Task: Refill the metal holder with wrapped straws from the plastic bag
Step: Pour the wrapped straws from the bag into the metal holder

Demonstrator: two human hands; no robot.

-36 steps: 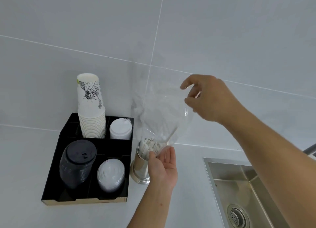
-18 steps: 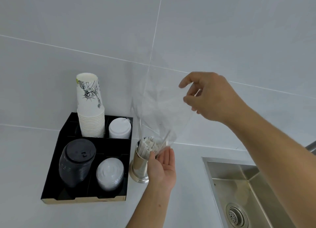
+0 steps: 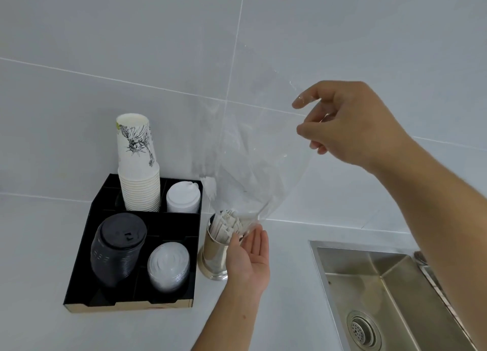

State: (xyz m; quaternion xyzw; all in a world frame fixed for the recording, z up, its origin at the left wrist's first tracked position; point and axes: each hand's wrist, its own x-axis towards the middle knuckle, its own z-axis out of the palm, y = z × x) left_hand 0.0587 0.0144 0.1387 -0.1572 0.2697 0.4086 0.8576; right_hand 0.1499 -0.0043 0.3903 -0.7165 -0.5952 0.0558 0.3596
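Head view, left to right: a black organizer tray of cups and lids sits at 9 o'clock from the metal holder, which stands upright with wrapped straws packed vertically. The left hand, fingers apart, palm up, cups the holder's 3 o'clock side. The plastic bag runs from the holder toward 1 o'clock, mouth down, pinched by the right hand.
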